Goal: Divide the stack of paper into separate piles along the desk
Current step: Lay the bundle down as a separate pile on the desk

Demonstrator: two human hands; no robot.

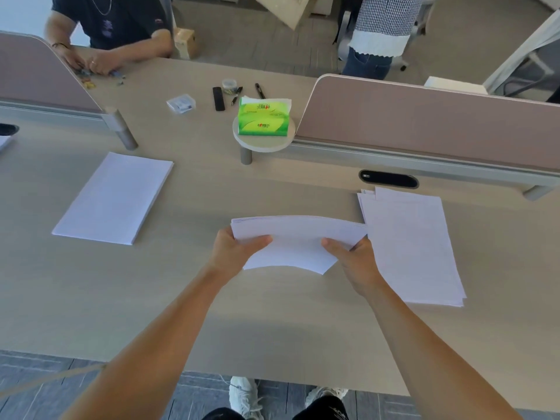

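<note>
Looks down along two bare forearms onto a pale wood desk (272,313); holds a thin sheaf of white paper (297,241) by both short ends, just above the middle of the desktop; clamps the left end with the left hand (233,250), thumb flat on top and fingers curled underneath; clamps the right end the same way with the right hand (356,262); bows the sheaf upward in the middle, with the far edge slightly fanned so that separate sheets show.

Reaches, at the sheaf's far right corner, the left edge of a right pile (415,247) of white sheets lying flat on the desk, loosely squared, corners splayed at the far end; cannot tell whether sheaf and pile touch. Shows a left pile (115,198), neatly squared, flat on the desk well apart to the left and turned at a slant.

Farther back, shows a green tissue pack (263,118) on a small round shelf (263,142) between two pinkish divider panels (424,116); behind the pack, a black bar-shaped object (218,98), pens (260,90), a small round clear tub (229,83) and a clear packet (181,103); just beyond the right pile, a black oval cable slot (388,178).

At the far left, takes in a seated person (106,34) with hands on small items; farther off, a standing person (381,31); at the bottom edge, pale shoes (242,392) on grey flooring.
</note>
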